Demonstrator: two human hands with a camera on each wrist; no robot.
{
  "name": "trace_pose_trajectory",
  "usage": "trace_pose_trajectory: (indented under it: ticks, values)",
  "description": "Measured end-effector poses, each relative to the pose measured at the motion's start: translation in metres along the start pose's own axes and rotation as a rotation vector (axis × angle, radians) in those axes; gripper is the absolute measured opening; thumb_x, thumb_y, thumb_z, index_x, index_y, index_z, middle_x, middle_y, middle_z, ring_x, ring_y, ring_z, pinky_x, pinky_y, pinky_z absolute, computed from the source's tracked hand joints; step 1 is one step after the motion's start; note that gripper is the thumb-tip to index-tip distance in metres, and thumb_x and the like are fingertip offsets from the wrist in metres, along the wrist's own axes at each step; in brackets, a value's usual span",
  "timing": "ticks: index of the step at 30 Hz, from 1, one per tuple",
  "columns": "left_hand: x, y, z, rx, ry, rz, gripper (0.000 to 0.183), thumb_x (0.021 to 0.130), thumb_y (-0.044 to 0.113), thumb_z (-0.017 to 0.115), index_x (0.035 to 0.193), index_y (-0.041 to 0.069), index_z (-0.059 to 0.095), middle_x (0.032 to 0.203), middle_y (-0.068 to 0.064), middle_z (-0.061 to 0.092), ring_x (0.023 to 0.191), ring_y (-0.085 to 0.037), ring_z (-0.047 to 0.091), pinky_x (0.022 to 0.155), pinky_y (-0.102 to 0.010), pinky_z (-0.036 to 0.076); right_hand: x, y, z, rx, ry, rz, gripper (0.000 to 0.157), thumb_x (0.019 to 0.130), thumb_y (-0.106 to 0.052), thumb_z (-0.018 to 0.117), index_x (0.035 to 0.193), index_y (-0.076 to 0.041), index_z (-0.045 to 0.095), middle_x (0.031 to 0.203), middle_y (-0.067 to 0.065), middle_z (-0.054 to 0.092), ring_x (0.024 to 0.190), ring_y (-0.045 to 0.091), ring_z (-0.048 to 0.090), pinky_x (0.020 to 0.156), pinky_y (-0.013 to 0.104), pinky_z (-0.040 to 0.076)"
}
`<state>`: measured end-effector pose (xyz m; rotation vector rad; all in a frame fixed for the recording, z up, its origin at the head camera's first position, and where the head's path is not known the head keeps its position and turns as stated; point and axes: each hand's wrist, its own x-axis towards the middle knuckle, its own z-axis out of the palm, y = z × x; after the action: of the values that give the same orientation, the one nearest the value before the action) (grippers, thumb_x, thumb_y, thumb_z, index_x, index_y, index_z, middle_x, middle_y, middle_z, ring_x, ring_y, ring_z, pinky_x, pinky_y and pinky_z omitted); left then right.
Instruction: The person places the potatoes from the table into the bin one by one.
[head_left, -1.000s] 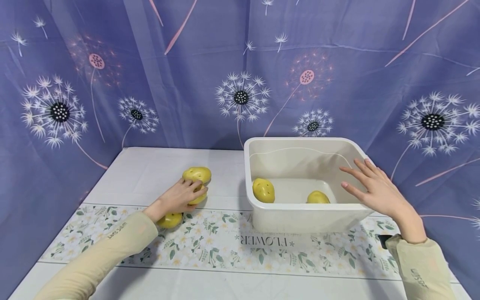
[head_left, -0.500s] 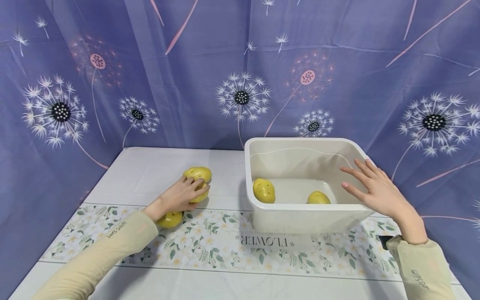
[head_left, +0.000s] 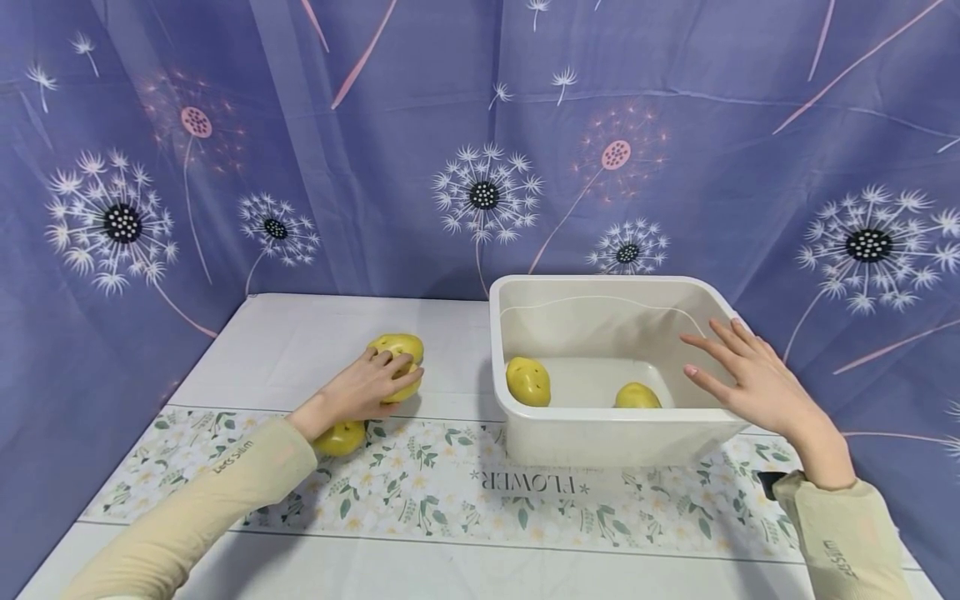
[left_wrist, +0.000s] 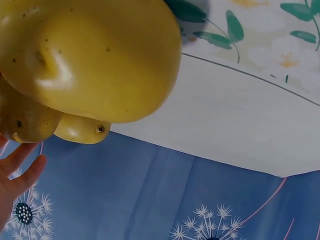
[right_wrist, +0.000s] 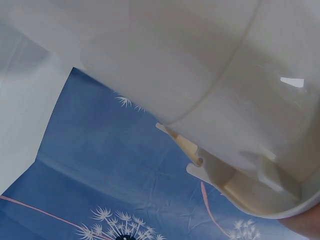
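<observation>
My left hand [head_left: 356,392] is draped over a yellow potato [head_left: 405,387] on the left of the table, its fingers bent round the top. Behind it lies another potato [head_left: 401,342]; a further potato [head_left: 341,438] sits under my wrist and looms large in the left wrist view. Two potatoes rest in the white plastic bin [head_left: 615,413], one potato [head_left: 528,382] at its left wall and one potato [head_left: 638,395] near the front. At the bin's right rim is my right hand [head_left: 757,382], fingers spread; its edge [right_wrist: 306,223] shows beside the rim in the right wrist view.
A floral strip [head_left: 420,500] marked FLOWER runs across the white table [head_left: 322,329]. Purple curtains [head_left: 375,167] with dandelion prints enclose the back and both sides. The bin's walls stand up on the right half of the table.
My left hand and the potato under its fingers have shifted very slightly to the right. The right hand and the bin hold their places.
</observation>
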<state>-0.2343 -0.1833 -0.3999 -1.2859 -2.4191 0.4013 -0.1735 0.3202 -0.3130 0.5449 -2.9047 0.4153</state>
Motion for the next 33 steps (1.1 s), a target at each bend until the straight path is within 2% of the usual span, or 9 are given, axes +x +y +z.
trace_pose_trajectory:
  ticks: [14,19,29,33]
  values:
    - [0.004,0.0,-0.008,0.028,0.025,0.015,0.059,0.074,0.038,0.067,0.126,0.017,0.049,0.119,-0.012,0.05,0.092,-0.028,0.053,0.075,-0.044,0.046,0.0,-0.001,-0.001,-0.003,0.003,-0.002,0.052,0.089,-0.037,0.05,0.134,-0.014,0.041,0.143,0.028,0.021,0.135,0.043,0.001,0.103,0.062,0.004]
    - [0.008,0.002,-0.012,0.086,0.063,0.039,0.058,0.073,0.04,0.067,0.124,0.018,0.05,0.117,-0.01,0.051,0.088,-0.027,0.054,0.072,-0.041,0.046,0.0,-0.001,0.0,-0.002,0.001,0.005,0.052,0.089,-0.037,0.05,0.134,-0.014,0.041,0.143,0.028,0.021,0.135,0.043,0.001,0.103,0.062,0.004]
    - [0.019,0.003,-0.027,0.161,0.067,0.075,0.06,0.074,0.041,0.065,0.126,0.019,0.048,0.119,-0.009,0.052,0.089,-0.025,0.054,0.075,-0.038,0.046,0.0,0.0,0.0,-0.005,0.002,0.0,0.051,0.089,-0.037,0.049,0.134,-0.014,0.041,0.143,0.029,0.021,0.135,0.043,0.001,0.103,0.063,0.004]
    - [0.024,0.002,-0.031,0.179,0.093,0.096,0.06,0.073,0.042,0.065,0.125,0.018,0.047,0.117,-0.009,0.052,0.089,-0.025,0.055,0.073,-0.037,0.047,0.001,0.001,0.001,-0.004,0.002,-0.002,0.051,0.089,-0.037,0.049,0.134,-0.014,0.041,0.143,0.029,0.021,0.135,0.043,0.002,0.103,0.062,0.004]
